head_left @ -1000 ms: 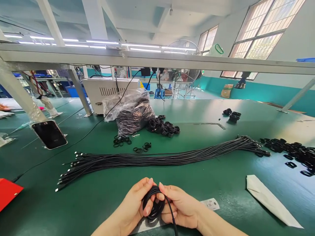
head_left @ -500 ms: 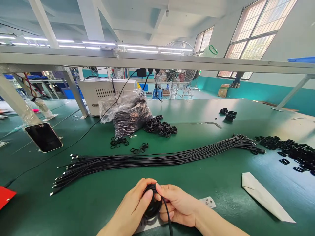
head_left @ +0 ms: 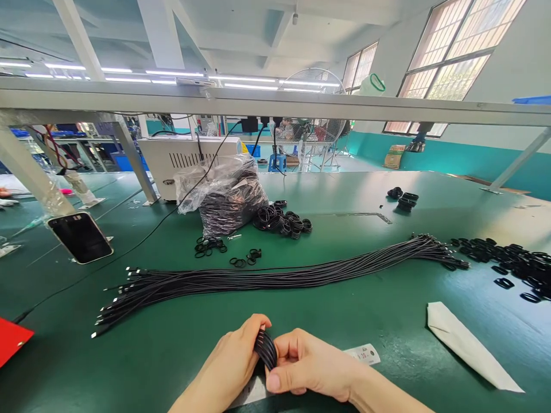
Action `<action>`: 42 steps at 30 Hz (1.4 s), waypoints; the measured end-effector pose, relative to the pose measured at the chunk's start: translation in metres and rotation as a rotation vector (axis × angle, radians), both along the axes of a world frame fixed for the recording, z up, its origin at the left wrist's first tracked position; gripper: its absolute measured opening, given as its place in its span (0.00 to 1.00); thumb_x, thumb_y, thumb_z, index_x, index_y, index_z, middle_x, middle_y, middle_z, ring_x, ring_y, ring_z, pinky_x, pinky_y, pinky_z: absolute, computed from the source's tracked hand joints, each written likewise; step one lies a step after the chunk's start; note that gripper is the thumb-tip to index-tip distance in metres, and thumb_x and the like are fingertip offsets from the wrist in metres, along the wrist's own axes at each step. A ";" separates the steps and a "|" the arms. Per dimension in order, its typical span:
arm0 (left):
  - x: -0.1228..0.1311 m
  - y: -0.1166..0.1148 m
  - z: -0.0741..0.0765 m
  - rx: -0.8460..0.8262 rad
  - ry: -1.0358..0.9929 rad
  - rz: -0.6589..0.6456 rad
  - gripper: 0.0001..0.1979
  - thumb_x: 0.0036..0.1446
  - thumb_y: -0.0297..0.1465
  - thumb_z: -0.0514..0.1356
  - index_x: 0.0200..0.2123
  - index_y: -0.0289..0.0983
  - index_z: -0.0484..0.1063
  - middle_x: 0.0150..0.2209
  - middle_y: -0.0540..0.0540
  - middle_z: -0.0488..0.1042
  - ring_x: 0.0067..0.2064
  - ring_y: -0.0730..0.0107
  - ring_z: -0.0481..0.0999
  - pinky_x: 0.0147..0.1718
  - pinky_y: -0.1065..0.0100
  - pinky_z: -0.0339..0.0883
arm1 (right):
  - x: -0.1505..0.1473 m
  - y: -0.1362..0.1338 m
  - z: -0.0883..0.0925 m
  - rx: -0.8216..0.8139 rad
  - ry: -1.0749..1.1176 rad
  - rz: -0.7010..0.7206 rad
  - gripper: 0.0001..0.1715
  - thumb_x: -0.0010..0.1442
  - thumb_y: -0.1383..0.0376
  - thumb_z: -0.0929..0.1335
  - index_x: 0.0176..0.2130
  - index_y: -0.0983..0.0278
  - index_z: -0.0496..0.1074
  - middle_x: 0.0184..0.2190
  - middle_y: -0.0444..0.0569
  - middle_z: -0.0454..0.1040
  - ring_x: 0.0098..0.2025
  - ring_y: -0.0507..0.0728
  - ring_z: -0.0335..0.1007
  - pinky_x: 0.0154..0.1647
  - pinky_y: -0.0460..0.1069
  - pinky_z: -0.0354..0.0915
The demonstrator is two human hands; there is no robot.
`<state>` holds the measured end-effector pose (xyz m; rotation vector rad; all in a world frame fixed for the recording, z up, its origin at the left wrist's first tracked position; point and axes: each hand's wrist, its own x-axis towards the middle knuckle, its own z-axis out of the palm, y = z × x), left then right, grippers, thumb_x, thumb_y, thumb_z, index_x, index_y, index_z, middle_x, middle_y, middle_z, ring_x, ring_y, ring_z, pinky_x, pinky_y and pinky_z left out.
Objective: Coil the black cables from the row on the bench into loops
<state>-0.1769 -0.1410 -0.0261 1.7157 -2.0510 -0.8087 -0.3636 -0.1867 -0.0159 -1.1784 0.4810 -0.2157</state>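
Note:
A coiled black cable (head_left: 266, 349) is between my two hands near the table's front edge. My left hand (head_left: 230, 361) wraps round the coil from the left, its fingers mostly hidden behind it. From the right, my right hand (head_left: 307, 364) pinches the coil's side with thumb and fingers. A pale ruler-like strip (head_left: 365, 354) lies under my hands. Beyond them a long bundle of straight black cables (head_left: 275, 279) stretches across the green table (head_left: 387, 327).
Black rings (head_left: 508, 258) are heaped at the right, near a folded white sheet (head_left: 469, 344). Farther back are a plastic-wrapped bag (head_left: 230, 201) and coiled cables (head_left: 286, 222). A phone (head_left: 81, 237) leans on the left post; a red item (head_left: 12, 341) lies front left.
The coil has turned so that its stacked loops face up, and the cable end that hung down in front is out of sight. My right thumb has moved down and left.

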 end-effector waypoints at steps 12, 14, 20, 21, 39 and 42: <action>0.006 0.001 0.014 0.059 0.006 -0.022 0.13 0.60 0.27 0.44 0.45 0.43 0.62 0.36 0.49 0.76 0.34 0.63 0.72 0.33 0.66 0.58 | -0.010 -0.010 0.002 -0.142 0.058 -0.247 0.25 0.48 0.52 0.76 0.27 0.64 0.63 0.20 0.35 0.50 0.22 0.46 0.42 0.23 0.46 0.40; 0.003 0.002 0.011 0.073 0.036 -0.001 0.11 0.62 0.30 0.44 0.43 0.42 0.63 0.32 0.49 0.74 0.31 0.65 0.70 0.30 0.67 0.56 | -0.009 -0.013 0.000 -0.129 0.046 -0.242 0.23 0.51 0.51 0.74 0.29 0.65 0.65 0.20 0.36 0.51 0.22 0.46 0.42 0.23 0.46 0.40; -0.007 0.000 0.006 0.244 0.419 0.046 0.16 0.65 0.40 0.45 0.49 0.40 0.63 0.29 0.51 0.71 0.25 0.72 0.68 0.27 0.70 0.60 | -0.005 -0.014 -0.005 0.100 -0.059 -0.238 0.23 0.55 0.50 0.72 0.28 0.64 0.62 0.18 0.35 0.54 0.19 0.45 0.42 0.21 0.44 0.43; -0.008 0.000 0.007 0.285 0.509 0.044 0.17 0.64 0.41 0.47 0.51 0.39 0.63 0.31 0.50 0.72 0.25 0.73 0.69 0.25 0.71 0.60 | -0.006 -0.014 -0.005 0.132 -0.069 -0.227 0.23 0.55 0.51 0.72 0.29 0.64 0.62 0.17 0.34 0.54 0.19 0.44 0.42 0.21 0.44 0.43; -0.012 0.006 0.004 0.963 1.206 -0.124 0.41 0.55 0.62 0.37 0.56 0.38 0.64 0.32 0.40 0.78 0.25 0.62 0.79 0.24 0.66 0.70 | -0.012 -0.020 -0.002 0.241 -0.074 0.224 0.20 0.56 0.58 0.73 0.43 0.68 0.72 0.23 0.42 0.68 0.16 0.41 0.48 0.16 0.44 0.36; -0.016 0.009 0.000 0.927 1.232 -0.070 0.38 0.58 0.58 0.41 0.57 0.36 0.62 0.31 0.40 0.77 0.27 0.63 0.78 0.27 0.65 0.71 | -0.013 -0.019 -0.002 0.221 -0.049 0.184 0.17 0.55 0.58 0.73 0.38 0.68 0.71 0.24 0.41 0.68 0.16 0.41 0.49 0.16 0.43 0.37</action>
